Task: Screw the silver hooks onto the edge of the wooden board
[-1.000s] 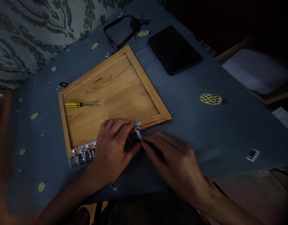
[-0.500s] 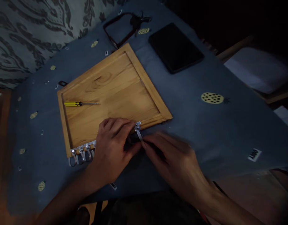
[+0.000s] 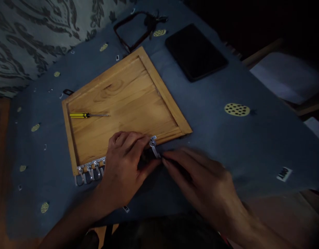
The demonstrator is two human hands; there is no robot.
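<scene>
A wooden board (image 3: 123, 100) with a raised rim lies on a blue patterned cloth. Along its near edge sits a row of metal hooks (image 3: 90, 169). My left hand (image 3: 125, 166) rests on that near edge, fingers curled over something dark I cannot make out. A single metal hook (image 3: 153, 146) stands at the edge just right of my left fingers. My right hand (image 3: 200, 180) reaches in from the right, fingertips pinched at the base of that hook. A yellow-handled screwdriver (image 3: 84, 115) lies on the board's left part.
A black tablet (image 3: 195, 52) lies at the far right of the cloth. A dark red strap with keys (image 3: 138, 27) lies beyond the board. Small metal bits are scattered on the cloth (image 3: 239, 145). A patterned wall rises at the left.
Both hands stay at the near edge of the board with the single hook. The view has shifted slightly; my right hand has drawn a little to the right.
</scene>
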